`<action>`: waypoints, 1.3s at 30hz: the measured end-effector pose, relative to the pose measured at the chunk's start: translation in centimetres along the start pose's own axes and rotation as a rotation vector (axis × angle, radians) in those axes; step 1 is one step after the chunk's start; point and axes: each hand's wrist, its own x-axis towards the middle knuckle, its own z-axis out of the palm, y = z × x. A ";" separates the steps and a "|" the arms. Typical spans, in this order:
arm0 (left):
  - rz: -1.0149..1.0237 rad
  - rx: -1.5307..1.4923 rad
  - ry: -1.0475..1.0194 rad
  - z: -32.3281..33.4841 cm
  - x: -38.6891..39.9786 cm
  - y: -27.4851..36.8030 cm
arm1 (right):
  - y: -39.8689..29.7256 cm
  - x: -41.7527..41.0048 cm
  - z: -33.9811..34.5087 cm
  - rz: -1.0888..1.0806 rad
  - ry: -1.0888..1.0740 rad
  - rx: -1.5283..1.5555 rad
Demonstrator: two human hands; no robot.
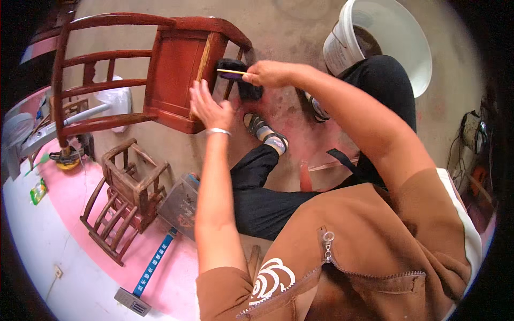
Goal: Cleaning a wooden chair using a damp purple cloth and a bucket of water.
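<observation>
A reddish-brown wooden chair (176, 72) lies on its side in front of me, its slatted back towards the left. Along the edge of its seat runs a pale yellowish strip (204, 56) where the red finish differs. My left hand (211, 106) rests with spread fingers on that seat edge, at the lower end of the strip. In my right hand (269, 74) is a thin, light-coloured stick (231, 71), pinched between thumb and fingers, its tip pointing left at the chair. A dark object (231, 66) is behind the stick; its kind is unclear.
A white plastic bucket (335, 52) and a large pale basin stand at upper right by my knee. At lower left are a small worn wooden chair (140, 184), a clear plastic box (180, 204) and a blue strap (154, 261). Cables hang at the far right.
</observation>
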 end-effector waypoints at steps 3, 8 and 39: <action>-0.085 -0.267 -0.264 0.8 -4.6 3.4 | -1.5 -5.1 1.9 0.011 0.047 0.093; -0.638 -0.659 -0.419 3.5 -6.6 4.0 | -3.5 -14.5 4.4 -0.022 -0.049 0.144; -1.275 -1.892 -0.350 -3.2 -10.9 14.0 | -4.3 -13.1 -2.8 0.048 0.342 0.126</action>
